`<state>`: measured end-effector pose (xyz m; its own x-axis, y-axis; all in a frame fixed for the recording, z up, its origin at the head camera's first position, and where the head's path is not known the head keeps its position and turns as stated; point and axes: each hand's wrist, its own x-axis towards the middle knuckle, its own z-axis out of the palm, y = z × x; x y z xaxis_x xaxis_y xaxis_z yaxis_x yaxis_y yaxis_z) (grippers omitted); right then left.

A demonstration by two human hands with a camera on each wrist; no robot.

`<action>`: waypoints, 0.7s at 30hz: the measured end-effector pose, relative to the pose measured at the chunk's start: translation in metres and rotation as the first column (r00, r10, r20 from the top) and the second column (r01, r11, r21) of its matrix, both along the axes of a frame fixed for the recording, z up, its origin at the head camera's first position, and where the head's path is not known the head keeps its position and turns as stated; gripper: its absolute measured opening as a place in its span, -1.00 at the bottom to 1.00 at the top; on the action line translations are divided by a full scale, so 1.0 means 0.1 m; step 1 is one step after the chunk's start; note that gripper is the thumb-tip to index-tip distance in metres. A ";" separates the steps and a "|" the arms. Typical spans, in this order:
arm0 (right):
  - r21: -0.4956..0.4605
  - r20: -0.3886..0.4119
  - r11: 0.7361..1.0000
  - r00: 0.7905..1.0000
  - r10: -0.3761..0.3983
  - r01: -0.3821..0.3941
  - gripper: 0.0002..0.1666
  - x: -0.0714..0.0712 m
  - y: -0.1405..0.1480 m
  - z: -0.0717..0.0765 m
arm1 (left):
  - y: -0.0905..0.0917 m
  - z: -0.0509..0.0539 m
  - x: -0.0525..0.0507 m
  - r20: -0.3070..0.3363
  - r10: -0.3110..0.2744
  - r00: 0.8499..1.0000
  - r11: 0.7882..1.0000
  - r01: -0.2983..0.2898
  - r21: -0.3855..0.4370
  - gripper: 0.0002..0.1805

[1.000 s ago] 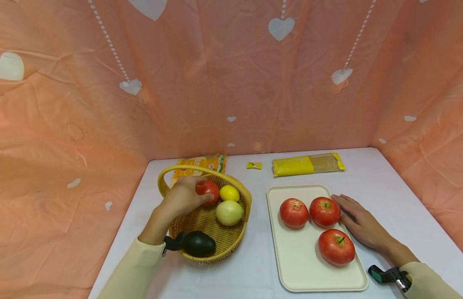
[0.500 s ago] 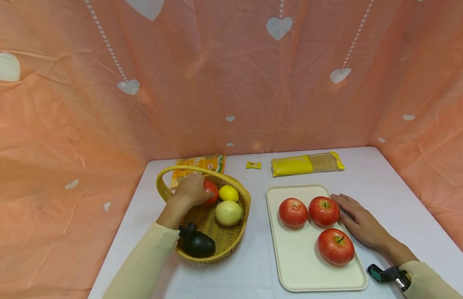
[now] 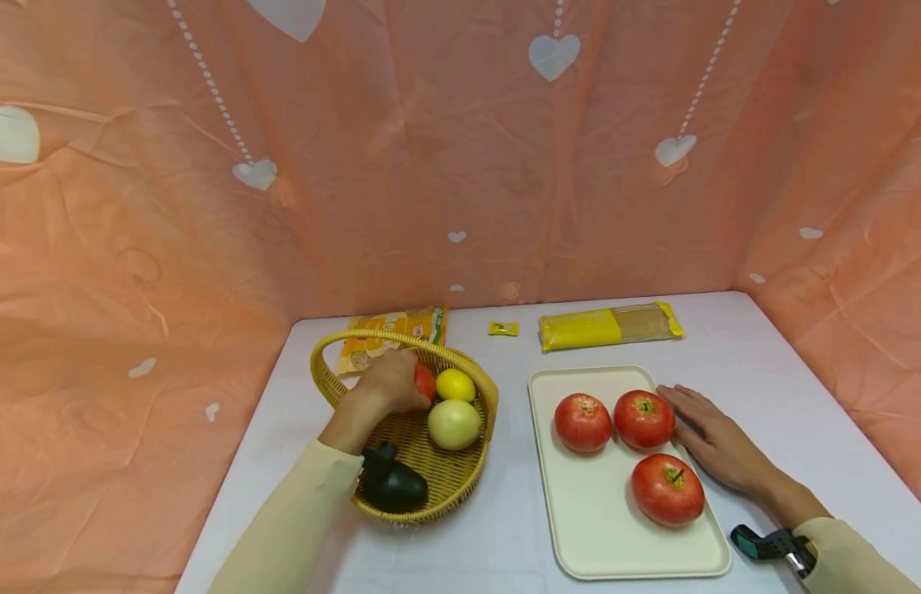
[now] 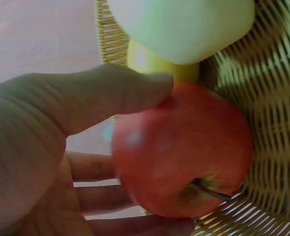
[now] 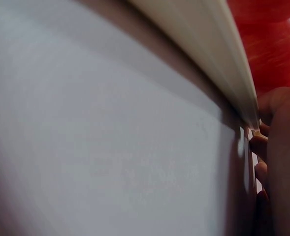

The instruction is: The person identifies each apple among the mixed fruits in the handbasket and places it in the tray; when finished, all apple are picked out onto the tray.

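Inside the yellow woven basket [image 3: 422,454], my left hand [image 3: 388,384] grips a red apple [image 4: 184,152], partly hidden behind the hand in the head view. The left wrist view has the thumb [image 4: 140,91] on one side of it and the fingers round the other. Beside that apple lie a small yellow fruit [image 3: 455,385], a pale green round fruit [image 3: 454,425] and a dark glossy oblong one [image 3: 395,487]. My right hand [image 3: 716,445] rests with extended fingers at the right edge of a cream tray [image 3: 594,528], near a red apple [image 3: 644,419].
Two more red apples [image 3: 583,422] [image 3: 667,490] sit on the tray. Along the back of the white table lie an orange packet [image 3: 423,323], a small yellow wrapper [image 3: 503,328] and a yellow pack of noodles [image 3: 609,326]. The basket's handle [image 3: 401,337] arches beside my left hand.
My left hand has shifted right and further round the apple, which it now covers more. The left sleeve has followed. The right hand and the tray stay put.
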<state>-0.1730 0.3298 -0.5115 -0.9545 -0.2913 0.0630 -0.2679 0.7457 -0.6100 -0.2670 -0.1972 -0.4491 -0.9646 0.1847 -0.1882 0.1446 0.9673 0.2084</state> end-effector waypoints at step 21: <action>0.002 0.023 1.000 1.000 -0.012 0.012 -0.22 0.00 -0.01 0.00 | -0.05 0.65 0.70 -0.083 0.061 0.995 0.945 -0.031 0.327 -0.08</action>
<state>-0.1735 0.3286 -0.5116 -0.9592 -0.2798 0.0402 -0.2446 0.7502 -0.6143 -0.1968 -0.2024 -0.3845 -0.9836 0.1762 -0.0371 0.1344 0.8554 0.5002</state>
